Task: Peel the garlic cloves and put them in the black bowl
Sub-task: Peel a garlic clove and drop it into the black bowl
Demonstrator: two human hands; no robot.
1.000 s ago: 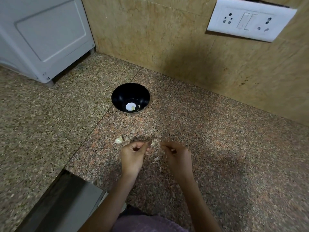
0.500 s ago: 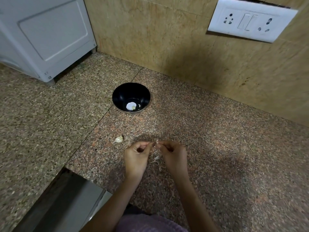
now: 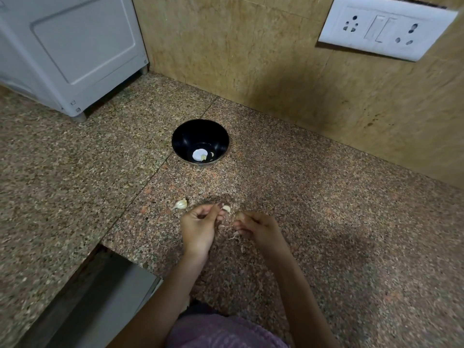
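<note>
**Garlic clove (image 3: 226, 208) pinched in the left hand (image 3: 198, 229), black bowl (image 3: 180, 136) farther back**

The person's two hands are low over the speckled granite desk (image 3: 326, 222), close together but not touching. The left hand's fingers (image 3: 219, 206) are narrowed to a pinch, and the small pale clove sticks out past their tips toward the right hand (image 3: 258, 228). The right hand's fingers are curled in with thumb and forefinger drawn together. Whether they grip a scrap of skin cannot be told from this view.

Thin papery skins (image 3: 234, 237) lie on the desk between and just below the hands. An unpeeled clove (image 3: 181, 204), with its pointed tail of skin, lies on the desk just to the left of the left hand, clear of the fingers.

The black bowl stands upright on the desk, well beyond the hands and toward the wall. On its bottom are a round white patch and a couple of pale garlic pieces (image 3: 204, 157).

A white appliance (image 3: 75, 46) stands on short feet at the far left corner. A white switch-and-socket plate (image 3: 386, 28) is mounted on the tan tiled wall (image 3: 251, 59) at upper right. At lower left the desk edge drops to a grey metal surface (image 3: 100, 297). A purple garment (image 3: 226, 332) shows at the bottom edge between the forearms.
</note>
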